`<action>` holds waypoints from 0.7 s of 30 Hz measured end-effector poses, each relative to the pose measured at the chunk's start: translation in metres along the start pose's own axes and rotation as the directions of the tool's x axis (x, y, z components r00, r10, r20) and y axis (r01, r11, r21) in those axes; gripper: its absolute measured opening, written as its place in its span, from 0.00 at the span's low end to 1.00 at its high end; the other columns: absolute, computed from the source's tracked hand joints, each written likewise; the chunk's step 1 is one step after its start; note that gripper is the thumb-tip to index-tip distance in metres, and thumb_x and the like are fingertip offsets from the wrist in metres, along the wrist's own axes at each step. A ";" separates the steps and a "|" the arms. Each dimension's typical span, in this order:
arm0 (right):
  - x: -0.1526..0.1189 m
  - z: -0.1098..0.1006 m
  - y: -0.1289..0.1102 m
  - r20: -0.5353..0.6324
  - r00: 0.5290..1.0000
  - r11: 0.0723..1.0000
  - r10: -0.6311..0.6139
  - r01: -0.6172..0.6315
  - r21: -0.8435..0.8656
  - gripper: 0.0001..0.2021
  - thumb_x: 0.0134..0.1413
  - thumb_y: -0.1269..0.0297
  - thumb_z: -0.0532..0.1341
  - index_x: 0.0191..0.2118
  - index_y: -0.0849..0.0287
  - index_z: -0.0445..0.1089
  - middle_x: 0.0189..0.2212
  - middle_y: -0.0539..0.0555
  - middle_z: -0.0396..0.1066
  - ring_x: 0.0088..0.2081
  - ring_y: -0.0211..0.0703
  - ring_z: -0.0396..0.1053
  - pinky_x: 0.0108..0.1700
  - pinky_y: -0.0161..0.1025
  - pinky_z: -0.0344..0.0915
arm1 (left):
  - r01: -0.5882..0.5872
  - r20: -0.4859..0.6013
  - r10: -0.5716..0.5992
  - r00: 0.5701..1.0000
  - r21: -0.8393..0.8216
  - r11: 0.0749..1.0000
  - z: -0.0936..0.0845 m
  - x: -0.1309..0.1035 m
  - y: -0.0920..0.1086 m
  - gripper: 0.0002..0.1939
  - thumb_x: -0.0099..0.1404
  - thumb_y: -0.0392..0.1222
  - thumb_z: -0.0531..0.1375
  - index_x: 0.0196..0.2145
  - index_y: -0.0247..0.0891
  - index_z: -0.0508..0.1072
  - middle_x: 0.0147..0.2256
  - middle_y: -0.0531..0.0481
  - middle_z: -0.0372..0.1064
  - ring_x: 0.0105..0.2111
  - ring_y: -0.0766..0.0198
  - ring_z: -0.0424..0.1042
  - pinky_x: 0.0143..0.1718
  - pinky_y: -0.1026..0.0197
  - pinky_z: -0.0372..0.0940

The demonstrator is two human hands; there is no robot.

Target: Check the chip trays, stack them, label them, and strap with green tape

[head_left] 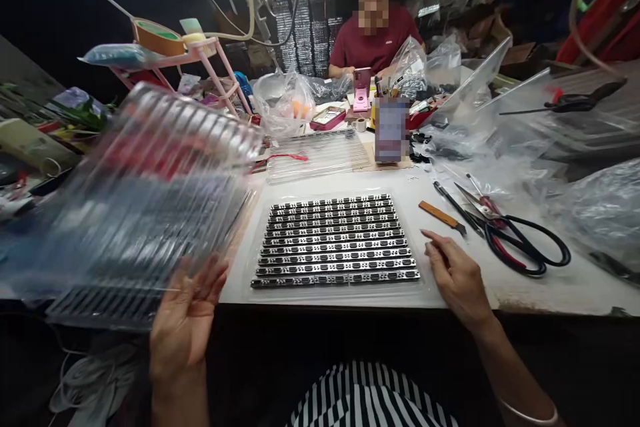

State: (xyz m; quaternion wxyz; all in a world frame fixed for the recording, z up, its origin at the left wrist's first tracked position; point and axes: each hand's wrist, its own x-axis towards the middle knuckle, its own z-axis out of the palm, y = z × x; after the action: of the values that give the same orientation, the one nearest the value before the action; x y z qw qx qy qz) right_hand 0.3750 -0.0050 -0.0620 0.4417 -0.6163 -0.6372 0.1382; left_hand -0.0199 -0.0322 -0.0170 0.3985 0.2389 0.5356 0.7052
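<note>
A clear ridged plastic tray, smeared by motion, is tilted up at the left. My left hand grips its lower right edge, palm up with curled fingers. In front of me on the white table lies a second clear tray, filled with rows of small black-and-silver connector-like parts. My right hand is by the right edge of this tray, index finger stretched out and thumb apart from it, with nothing seen in it. Whether its fingertips touch the tray I cannot tell.
Black-handled scissors, a wooden-handled tool and a black pen-like tool lie right. Another ridged tray and a phone on a stand are farther back. A person in a dark red shirt sits opposite.
</note>
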 end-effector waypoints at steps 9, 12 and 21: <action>0.036 0.003 -0.035 0.327 0.939 0.758 0.108 -0.291 0.584 0.28 0.60 0.47 0.53 0.61 0.57 0.57 0.35 0.55 0.70 0.27 0.40 0.67 0.28 0.38 0.66 | 0.040 0.139 -0.060 0.988 0.143 0.989 0.003 -0.004 -0.006 0.32 0.55 0.48 0.63 0.55 0.36 0.63 0.27 0.46 0.76 0.23 0.64 0.73 0.24 0.66 0.64; 0.044 0.008 -0.042 0.461 0.873 0.715 0.157 -0.422 0.557 0.33 0.55 0.46 0.58 0.62 0.58 0.57 0.32 0.55 0.69 0.27 0.40 0.66 0.24 0.36 0.66 | -0.092 0.106 0.063 0.992 0.289 0.953 0.004 0.002 -0.019 0.30 0.59 0.52 0.59 0.55 0.33 0.64 0.24 0.49 0.74 0.24 0.65 0.71 0.26 0.65 0.64; 0.025 -0.012 -0.008 0.421 0.890 0.925 0.173 -0.294 0.241 0.32 0.53 0.44 0.58 0.59 0.57 0.62 0.25 0.50 0.64 0.24 0.39 0.63 0.23 0.34 0.63 | -0.364 0.338 0.179 0.924 0.633 0.683 -0.007 0.017 -0.046 0.22 0.59 0.47 0.59 0.50 0.38 0.71 0.50 0.42 0.68 0.52 0.56 0.64 0.53 0.52 0.59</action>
State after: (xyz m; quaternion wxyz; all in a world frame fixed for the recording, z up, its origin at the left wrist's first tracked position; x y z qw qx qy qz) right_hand 0.3826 0.0118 -0.0400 0.3727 -0.5751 -0.6045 0.4061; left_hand -0.0211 -0.0174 -0.0640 0.2361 0.5326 0.6611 0.4728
